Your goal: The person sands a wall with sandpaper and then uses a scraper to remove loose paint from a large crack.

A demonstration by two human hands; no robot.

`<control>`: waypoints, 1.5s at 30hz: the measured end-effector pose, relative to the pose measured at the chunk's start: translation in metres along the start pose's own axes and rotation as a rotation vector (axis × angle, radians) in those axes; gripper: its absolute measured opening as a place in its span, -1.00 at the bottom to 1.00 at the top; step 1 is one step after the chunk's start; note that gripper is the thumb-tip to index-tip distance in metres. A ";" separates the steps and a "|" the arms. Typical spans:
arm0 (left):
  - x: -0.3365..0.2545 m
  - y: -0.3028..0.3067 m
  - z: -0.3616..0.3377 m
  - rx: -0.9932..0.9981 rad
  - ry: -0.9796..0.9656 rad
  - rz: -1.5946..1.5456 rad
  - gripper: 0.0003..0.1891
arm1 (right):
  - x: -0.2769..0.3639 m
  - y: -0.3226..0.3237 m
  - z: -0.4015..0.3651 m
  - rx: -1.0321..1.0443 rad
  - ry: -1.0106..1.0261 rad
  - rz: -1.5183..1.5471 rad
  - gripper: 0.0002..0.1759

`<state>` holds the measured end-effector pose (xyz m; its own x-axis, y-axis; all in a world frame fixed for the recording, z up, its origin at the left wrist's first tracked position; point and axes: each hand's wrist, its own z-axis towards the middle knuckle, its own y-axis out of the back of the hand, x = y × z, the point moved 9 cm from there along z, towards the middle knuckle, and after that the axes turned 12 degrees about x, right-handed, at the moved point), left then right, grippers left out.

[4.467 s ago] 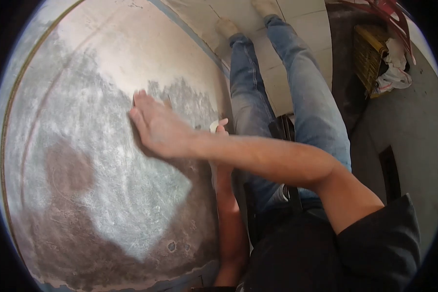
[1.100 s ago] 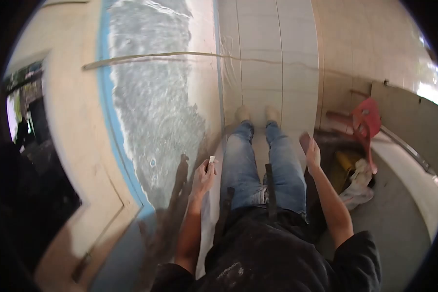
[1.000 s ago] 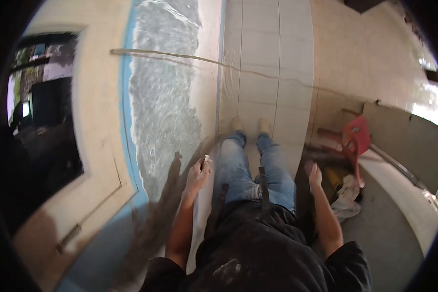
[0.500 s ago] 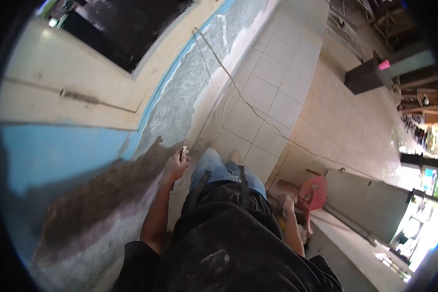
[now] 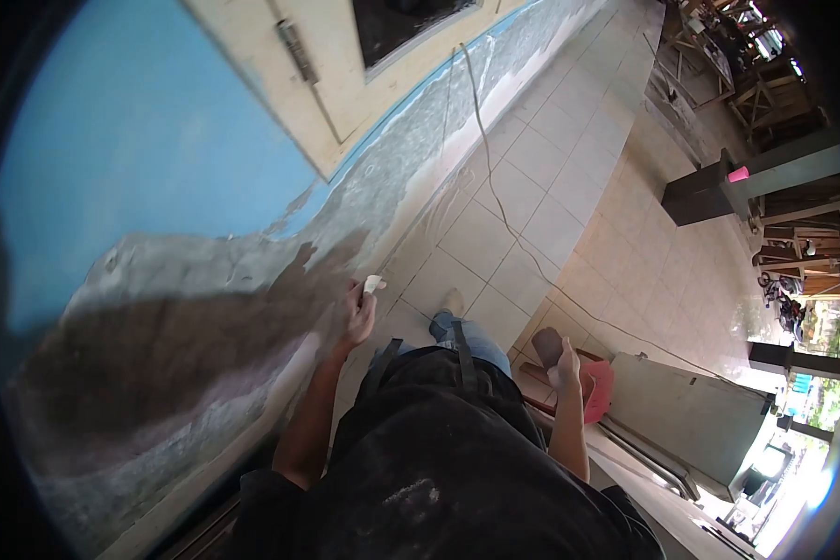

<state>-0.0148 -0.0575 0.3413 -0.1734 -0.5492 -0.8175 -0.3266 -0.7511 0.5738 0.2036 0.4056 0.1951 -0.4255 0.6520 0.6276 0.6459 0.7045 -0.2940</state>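
My left hand [image 5: 359,322] is closed around a small pale object [image 5: 373,283], whose kind I cannot make out. It is close to the lower wall [image 5: 159,345], where rough grey and dark brown patches lie below the blue paint. On the other side of my body, my right hand [image 5: 566,370] has its fingers against a flat brown piece [image 5: 548,346] with a rounded end. Just behind that hand is a red plastic chair [image 5: 599,390], partly covered by it.
A cable [image 5: 499,210] runs from the wall across the tiled floor [image 5: 476,233]. The cream door [image 5: 322,84] is at upper left. A dark post [image 5: 695,196] stands at right, with wooden furniture [image 5: 775,98] behind. A large pale panel [image 5: 686,411] lies beyond the chair.
My view has turned and moved along the wall, bringing more blue wall into sight. My right hand has risen relative to my body, and the brown piece shows more plainly.
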 end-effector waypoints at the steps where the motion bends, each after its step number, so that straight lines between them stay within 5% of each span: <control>1: 0.002 0.002 -0.009 -0.005 0.025 -0.051 -0.69 | 0.000 -0.014 -0.009 -0.004 0.007 0.051 -0.43; 13: -0.046 0.038 -0.133 0.083 0.088 -0.446 -0.66 | 0.007 -0.185 -0.145 0.333 0.189 -0.009 -0.45; 21: -0.120 0.007 -0.132 0.298 0.143 -0.792 -0.65 | -0.042 -0.320 -0.223 0.743 0.143 0.259 -0.39; 25: -0.110 -0.007 -0.121 0.198 0.081 -0.726 -0.56 | -0.037 -0.339 -0.250 0.897 0.163 0.256 -0.39; 29: -0.118 -0.009 -0.121 0.241 0.113 -0.673 -0.43 | -0.021 -0.327 -0.261 0.835 0.289 0.153 -0.36; 45: -0.155 0.012 -0.116 0.209 -0.012 -0.596 -0.44 | 0.008 -0.333 -0.286 0.944 0.404 0.240 -0.36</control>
<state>0.1162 -0.0240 0.4800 0.0839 -0.0537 -0.9950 -0.5448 -0.8386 -0.0007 0.1667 0.0959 0.5041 0.0028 0.7837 0.6212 -0.1447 0.6150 -0.7752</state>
